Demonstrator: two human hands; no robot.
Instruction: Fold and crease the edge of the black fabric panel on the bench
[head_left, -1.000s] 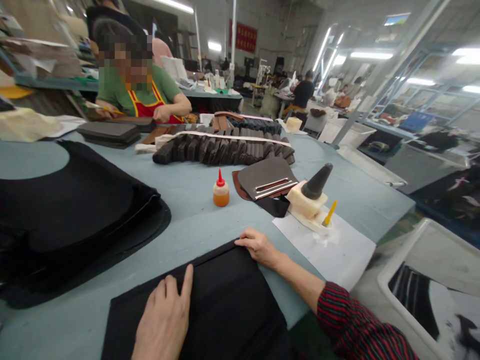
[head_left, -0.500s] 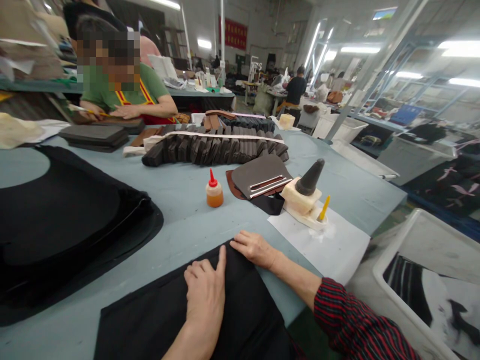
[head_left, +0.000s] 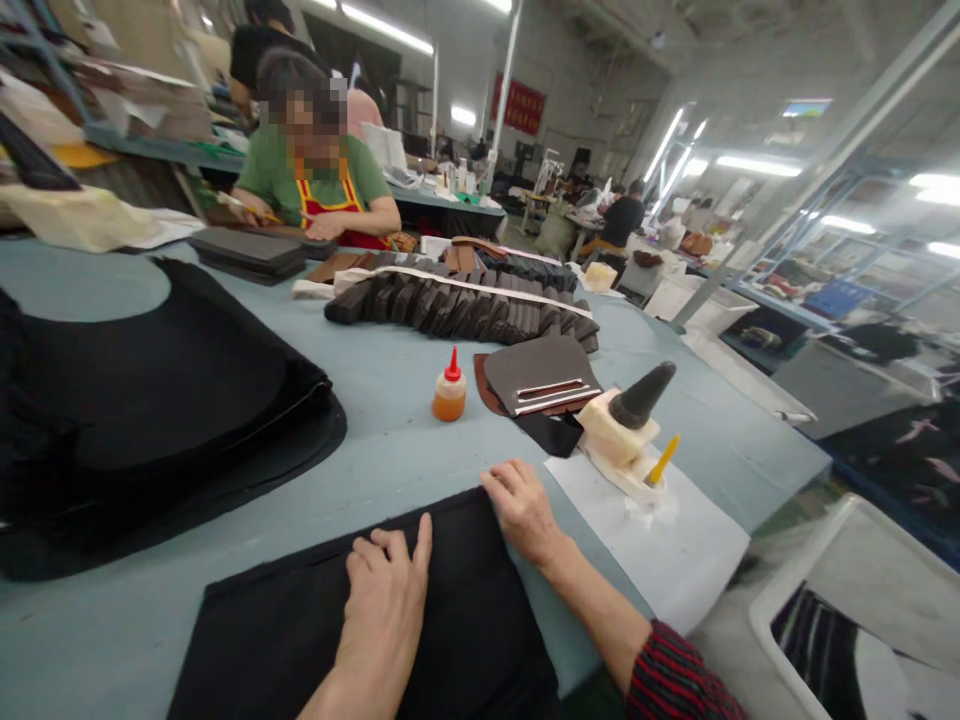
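A flat black fabric piece [head_left: 472, 630] lies at the table's near edge, with a folded-looking strip along its top. My left hand [head_left: 386, 600] rests flat on it, fingers spread and the index finger reaching toward the top edge. At the upper right corner, my right hand [head_left: 523, 512] has its fingers curled over the fabric's edge; the thumb is hidden. Beyond them stands a small glue bottle [head_left: 449, 393] with a red nozzle and amber liquid. To the left lies a stack of large curved black pieces [head_left: 180, 400].
A black cone [head_left: 643, 396] and a yellow-handled tool [head_left: 664, 460] stand in a cream block on white paper [head_left: 645, 540]. Grey and brown pieces [head_left: 540, 370] lie behind, near a long row of dark pieces [head_left: 465, 300]. A co-worker [head_left: 322, 190] sits opposite. A white bin [head_left: 772, 610] stands right.
The camera view has swung left, so the surroundings sit further right. My left hand has slid left along the fabric, away from my right hand, which stays at the corner.
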